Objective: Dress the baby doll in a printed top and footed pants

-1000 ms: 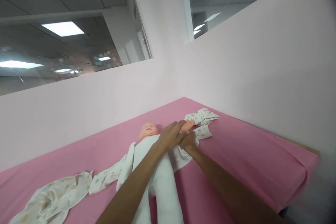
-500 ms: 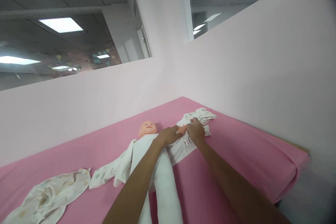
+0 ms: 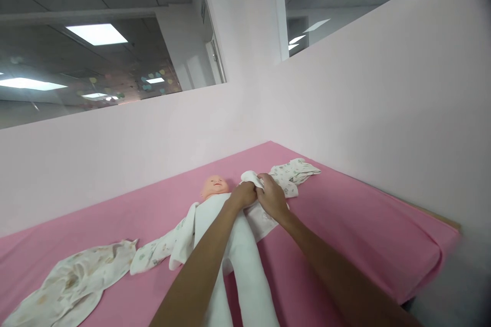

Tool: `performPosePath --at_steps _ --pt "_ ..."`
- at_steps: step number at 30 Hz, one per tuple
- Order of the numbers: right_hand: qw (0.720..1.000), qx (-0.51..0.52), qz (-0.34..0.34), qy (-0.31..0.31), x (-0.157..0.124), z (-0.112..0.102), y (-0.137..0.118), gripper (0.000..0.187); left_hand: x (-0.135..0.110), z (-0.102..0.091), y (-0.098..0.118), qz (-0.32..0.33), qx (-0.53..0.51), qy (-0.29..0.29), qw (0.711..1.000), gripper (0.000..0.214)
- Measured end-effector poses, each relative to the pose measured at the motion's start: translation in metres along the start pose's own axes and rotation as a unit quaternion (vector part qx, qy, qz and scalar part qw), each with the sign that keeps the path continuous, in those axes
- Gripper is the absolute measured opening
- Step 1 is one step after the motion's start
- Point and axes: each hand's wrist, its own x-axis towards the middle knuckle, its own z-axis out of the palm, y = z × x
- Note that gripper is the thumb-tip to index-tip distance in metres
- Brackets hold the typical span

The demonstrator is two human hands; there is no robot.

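A baby doll (image 3: 215, 185) with a white cloth body (image 3: 209, 212) lies on its back. Its patterned white baby shirt (image 3: 163, 248) is spread under it, one sleeve stretched over the arm at the picture's left. Beside the doll's other shoulder, my left hand (image 3: 244, 195) is closed on bunched white shirt cloth (image 3: 251, 177). My right hand (image 3: 272, 197) meets it there, fingers pinching the same cloth. The doll's hand on this side is hidden behind my fingers and the fabric.
A pink padded mat (image 3: 318, 245) fills the corner between white walls (image 3: 368, 102). A stained patterned baby garment (image 3: 72, 283) lies at the left, and another folded patterned garment (image 3: 295, 168) lies beyond my right hand. Glass windows (image 3: 126, 56) sit above the walls.
Both hands have moved left, closer to the doll's shoulder. White cloth has bunched up above them, and the doll's hand, visible between my fingers before, is covered.
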Motion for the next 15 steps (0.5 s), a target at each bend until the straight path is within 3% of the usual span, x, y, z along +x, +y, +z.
performPosePath --at_steps 5,9,12,15 --pt "0.999 0.032 0.005 -0.034 -0.005 0.003 -0.002 0.035 -0.025 -0.016 0.000 -0.003 0.016 0.003 1.000 0.018" --pt "0.993 0.082 -0.008 -0.082 -0.029 -0.006 -0.015 0.044 -0.081 -0.032 -0.022 -0.016 0.024 0.058 0.998 0.032" --pt "0.981 0.114 -0.015 -0.153 -0.055 -0.018 -0.018 0.057 -0.137 -0.029 -0.047 -0.105 -0.004 0.126 0.986 0.041" --pt "0.984 0.031 -0.019 -0.175 -0.078 -0.030 -0.011 0.049 -0.186 -0.010 -0.069 -0.214 -0.092 0.141 0.962 0.050"
